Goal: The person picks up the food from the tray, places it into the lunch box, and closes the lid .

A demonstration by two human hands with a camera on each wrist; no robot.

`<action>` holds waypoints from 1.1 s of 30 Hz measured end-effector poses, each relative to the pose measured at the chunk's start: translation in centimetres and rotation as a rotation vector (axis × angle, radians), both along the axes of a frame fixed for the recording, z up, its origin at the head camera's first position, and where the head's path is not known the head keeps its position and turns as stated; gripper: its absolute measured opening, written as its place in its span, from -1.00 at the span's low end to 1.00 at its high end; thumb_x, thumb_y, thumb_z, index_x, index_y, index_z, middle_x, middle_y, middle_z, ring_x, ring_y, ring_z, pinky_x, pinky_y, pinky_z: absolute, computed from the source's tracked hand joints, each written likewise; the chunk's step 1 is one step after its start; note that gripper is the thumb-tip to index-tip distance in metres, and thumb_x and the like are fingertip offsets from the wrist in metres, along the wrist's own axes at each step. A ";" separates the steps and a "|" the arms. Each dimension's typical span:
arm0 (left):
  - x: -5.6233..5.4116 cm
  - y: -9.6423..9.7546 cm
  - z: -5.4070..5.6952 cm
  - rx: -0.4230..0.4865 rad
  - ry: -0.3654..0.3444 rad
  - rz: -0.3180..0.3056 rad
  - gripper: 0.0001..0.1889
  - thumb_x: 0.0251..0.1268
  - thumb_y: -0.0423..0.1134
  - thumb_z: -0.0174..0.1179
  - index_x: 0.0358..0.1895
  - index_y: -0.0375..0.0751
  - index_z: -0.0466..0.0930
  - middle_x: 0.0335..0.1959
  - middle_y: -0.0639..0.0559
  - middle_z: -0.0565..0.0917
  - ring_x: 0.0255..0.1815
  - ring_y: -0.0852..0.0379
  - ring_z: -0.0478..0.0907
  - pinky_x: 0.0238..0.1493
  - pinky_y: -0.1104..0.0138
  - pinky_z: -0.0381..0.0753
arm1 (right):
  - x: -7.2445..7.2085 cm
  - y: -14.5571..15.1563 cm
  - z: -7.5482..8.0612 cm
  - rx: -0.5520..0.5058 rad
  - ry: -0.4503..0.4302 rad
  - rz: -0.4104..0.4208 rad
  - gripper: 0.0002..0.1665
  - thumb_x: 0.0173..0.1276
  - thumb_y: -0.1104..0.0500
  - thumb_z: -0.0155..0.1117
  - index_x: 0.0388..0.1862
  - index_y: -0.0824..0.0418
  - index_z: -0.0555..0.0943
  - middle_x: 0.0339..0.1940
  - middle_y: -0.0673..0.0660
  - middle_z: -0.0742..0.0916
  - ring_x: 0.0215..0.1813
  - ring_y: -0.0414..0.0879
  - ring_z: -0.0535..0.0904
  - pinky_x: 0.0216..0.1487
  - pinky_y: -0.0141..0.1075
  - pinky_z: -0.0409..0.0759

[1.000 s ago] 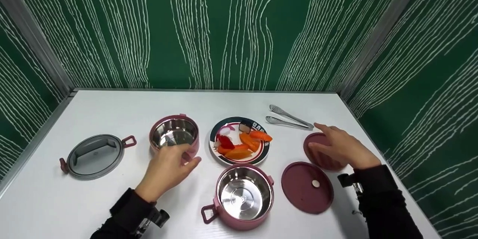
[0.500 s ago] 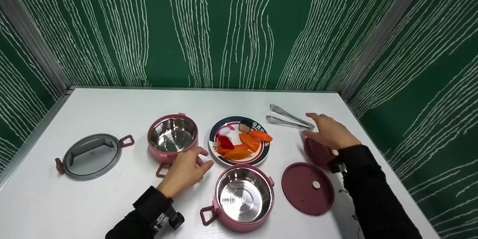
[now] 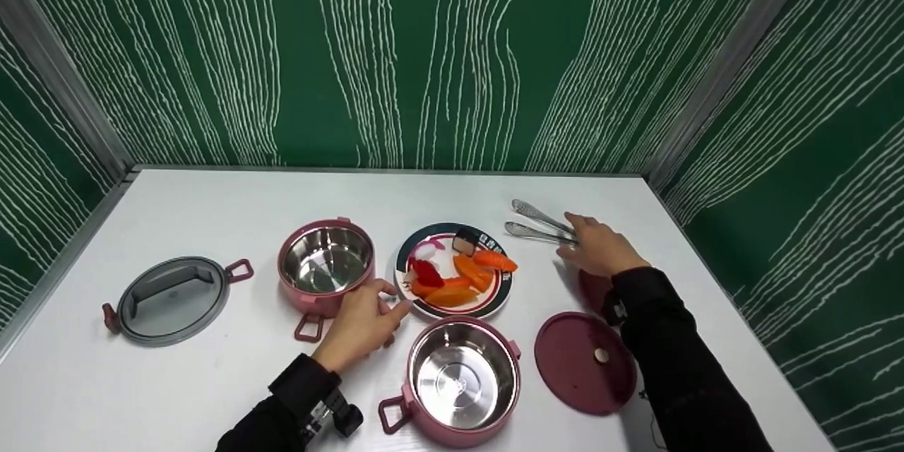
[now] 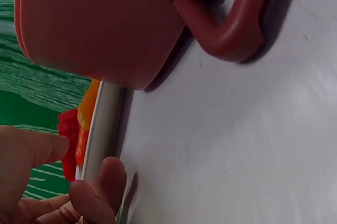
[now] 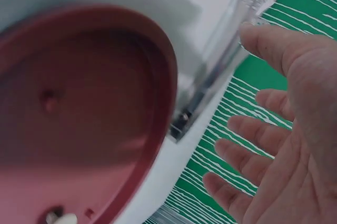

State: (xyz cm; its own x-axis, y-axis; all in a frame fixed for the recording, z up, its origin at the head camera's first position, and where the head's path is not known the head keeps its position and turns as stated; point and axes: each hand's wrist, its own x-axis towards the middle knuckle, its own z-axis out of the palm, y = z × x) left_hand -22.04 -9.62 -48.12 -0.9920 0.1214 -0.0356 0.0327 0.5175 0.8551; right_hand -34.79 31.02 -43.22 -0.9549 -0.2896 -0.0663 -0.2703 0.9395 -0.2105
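Tongs are laid short of the counter's far edge, partly hidden by the right hand; its spread fingers and the left hand's loosely bent ones are unloaded.

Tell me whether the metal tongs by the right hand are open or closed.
Open: in the head view, the two arms of the metal tongs spread apart, with white tabletop showing between their tips.

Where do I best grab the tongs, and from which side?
Probably across the tongs at mid-length, round both arms, with the right hand coming from above and the right: they lie flat, tips spread leftward, arms converging toward that hand.
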 end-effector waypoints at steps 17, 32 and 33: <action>-0.6 1.0 -0.4 0.070 -0.023 0.014 -0.70 0.45 -0.05 0.29 -0.06 -0.22 0.55 -0.59 0.02 0.67 -0.73 0.12 0.58 -0.76 0.40 0.42 | -0.4 -0.3 -2.3 0.071 0.168 -0.020 -0.16 0.41 -0.03 0.33 0.48 0.44 0.35 0.17 0.54 0.56 0.12 0.52 0.53 0.00 0.39 0.54; -1.1 1.4 -0.4 0.083 -0.067 0.058 -0.77 0.46 -0.11 0.27 -0.18 -0.20 0.53 -0.57 -0.03 0.70 -0.76 0.13 0.56 -0.82 0.42 0.39 | -0.7 -0.9 -3.8 -0.010 0.201 0.000 -0.58 0.35 0.09 0.45 -0.04 0.41 0.64 -0.29 0.28 0.63 -0.23 0.23 0.63 -0.23 0.17 0.64; -1.0 1.4 -0.4 0.082 -0.067 0.058 -0.78 0.47 -0.11 0.27 -0.18 -0.19 0.52 -0.58 -0.03 0.70 -0.76 0.13 0.56 -0.83 0.42 0.38 | -0.7 -0.9 -3.8 -0.019 0.191 -0.001 -0.59 0.36 0.08 0.45 -0.06 0.41 0.63 -0.30 0.26 0.62 -0.25 0.20 0.62 -0.23 0.15 0.63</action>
